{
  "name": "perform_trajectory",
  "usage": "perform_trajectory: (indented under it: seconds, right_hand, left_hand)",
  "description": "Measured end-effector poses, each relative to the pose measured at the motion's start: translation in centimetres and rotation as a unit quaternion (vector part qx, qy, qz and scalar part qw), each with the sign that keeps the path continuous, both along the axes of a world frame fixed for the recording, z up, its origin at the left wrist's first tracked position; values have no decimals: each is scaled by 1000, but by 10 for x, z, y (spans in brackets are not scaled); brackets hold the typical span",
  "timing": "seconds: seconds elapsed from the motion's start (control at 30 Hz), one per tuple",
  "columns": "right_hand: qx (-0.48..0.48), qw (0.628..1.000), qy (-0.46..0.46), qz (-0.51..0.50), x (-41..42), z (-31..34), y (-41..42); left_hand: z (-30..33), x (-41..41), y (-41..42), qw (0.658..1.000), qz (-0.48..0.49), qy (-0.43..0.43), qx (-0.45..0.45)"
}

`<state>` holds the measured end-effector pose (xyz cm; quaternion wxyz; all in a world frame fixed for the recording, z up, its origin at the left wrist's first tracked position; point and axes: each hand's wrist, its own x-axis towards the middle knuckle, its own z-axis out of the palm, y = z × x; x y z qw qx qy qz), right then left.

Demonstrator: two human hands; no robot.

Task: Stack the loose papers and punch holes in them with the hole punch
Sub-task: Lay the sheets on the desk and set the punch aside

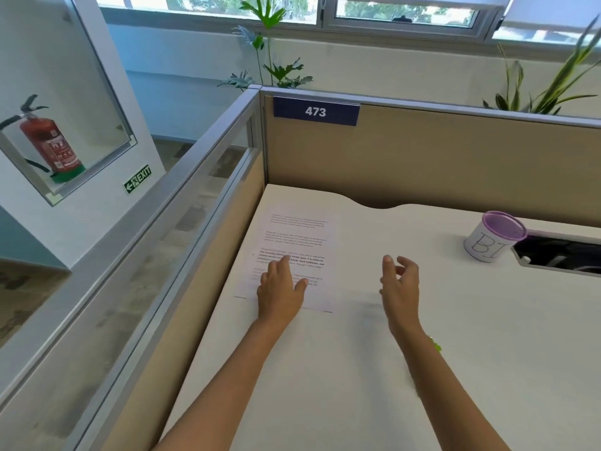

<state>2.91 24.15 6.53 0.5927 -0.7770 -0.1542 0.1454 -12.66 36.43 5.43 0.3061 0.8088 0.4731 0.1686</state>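
A stack of printed white papers (297, 236) lies flat on the white desk (357, 369), close to its left edge. My left hand (281, 289) rests palm down on the lower part of the top sheet, fingers spread. To the right of the papers, my right hand (400, 284) hovers just above the desk with fingers loosely curled and nothing in it. No hole punch is in view.
A white cup with a purple rim (494, 237) stands at the right, beside a dark cable opening (562, 255) in the desk. Tan partition walls (455, 164) close off the back and left sides. Plants stand behind the partition.
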Motion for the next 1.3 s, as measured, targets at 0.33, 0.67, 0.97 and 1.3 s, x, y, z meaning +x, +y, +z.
perform_trajectory:
  seconds: [0.33,0.67,0.97,1.3]
  right_hand:
    - [-41,997,-26,-53,56,-10,-153]
    - [-185,977,-102,-9,87,-50,-290]
    - [-300,905,-293,69,84,-74,-340]
    - [-310,890,-324,79,82,-73,-342]
  left_hand:
    - [10,58,-137,983,-86,-21,-162]
    - [4,106,-234,986,-64,154,-2]
    - [-6,117,-250,983,6,167,70]
    - [-18,78,-210,986,18,-79,-148]
